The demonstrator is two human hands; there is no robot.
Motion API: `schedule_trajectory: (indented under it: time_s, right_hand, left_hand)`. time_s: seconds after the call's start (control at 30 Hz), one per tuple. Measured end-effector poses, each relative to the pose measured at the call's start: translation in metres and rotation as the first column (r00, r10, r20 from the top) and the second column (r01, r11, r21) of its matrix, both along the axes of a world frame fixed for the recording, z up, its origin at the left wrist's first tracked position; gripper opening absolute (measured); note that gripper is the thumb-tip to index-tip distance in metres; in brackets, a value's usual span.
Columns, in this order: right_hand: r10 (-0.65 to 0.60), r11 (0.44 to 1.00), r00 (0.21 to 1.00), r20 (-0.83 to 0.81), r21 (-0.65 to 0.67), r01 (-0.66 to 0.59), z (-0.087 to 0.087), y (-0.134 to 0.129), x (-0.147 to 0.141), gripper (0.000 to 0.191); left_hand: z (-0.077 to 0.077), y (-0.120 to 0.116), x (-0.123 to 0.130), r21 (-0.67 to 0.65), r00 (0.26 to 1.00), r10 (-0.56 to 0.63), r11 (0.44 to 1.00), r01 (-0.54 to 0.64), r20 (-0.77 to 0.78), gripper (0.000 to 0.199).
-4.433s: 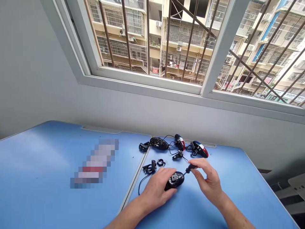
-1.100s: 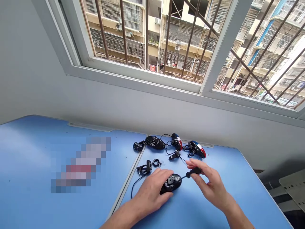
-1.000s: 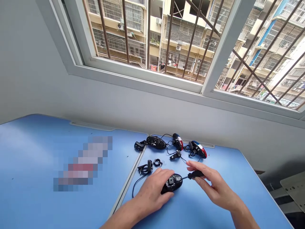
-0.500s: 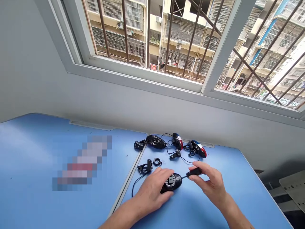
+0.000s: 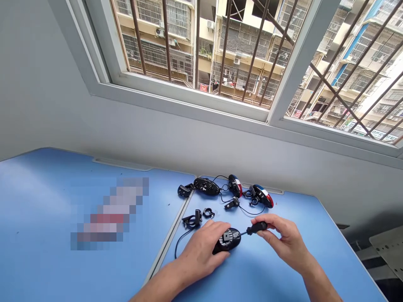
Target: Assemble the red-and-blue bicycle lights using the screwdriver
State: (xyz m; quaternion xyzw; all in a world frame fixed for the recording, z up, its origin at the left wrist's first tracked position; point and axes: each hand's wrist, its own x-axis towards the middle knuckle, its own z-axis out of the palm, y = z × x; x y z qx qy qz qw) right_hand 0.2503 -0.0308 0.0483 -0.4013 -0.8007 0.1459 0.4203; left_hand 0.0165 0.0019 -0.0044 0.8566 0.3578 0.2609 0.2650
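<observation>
Blue table point(image 5: 47, 184) under a barred window point(image 5: 189, 102) holds a black plastic clamp point(image 5: 192, 219) and thin cable point(image 5: 179, 243) at left. The left hand point(image 5: 201, 251) clasps a black oval plastic casing point(image 5: 220, 247), back up, long axis slanting up-right, a square recess point(image 5: 226, 237) showing. The right hand point(image 5: 283, 241) pinches a black-handled screwdriver point(image 5: 256, 227), its shaft aimed at the casing. Three similar oval casings point(image 5: 234, 186) lie beyond, apparently closed.

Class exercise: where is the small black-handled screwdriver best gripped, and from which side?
Probably by its black handle, from the right, as the right hand does: the handle is the thick part, and the thin shaft points left toward the black oval housing under the left hand.
</observation>
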Motion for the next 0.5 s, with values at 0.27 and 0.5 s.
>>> schedule_trajectory:
  time_s: [0.27, 0.5]
  right_hand:
    - [-0.113, 0.972, 0.988, -0.107, 0.193, 0.132, -0.012, 0.005, -0.017, 0.018]
    - [0.076, 0.997, 0.995, 0.072, 0.023, -0.078, -0.002, 0.000, 0.004, 0.045]
  left_hand:
    - [-0.002, 0.001, -0.002, -0.010, 1.000, 0.009, 1.000, -0.009, -0.010, 0.048]
    - [0.001, 0.001, 0.000, -0.030, 1.000, -0.006, 1.000, 0.006, -0.019, 0.046]
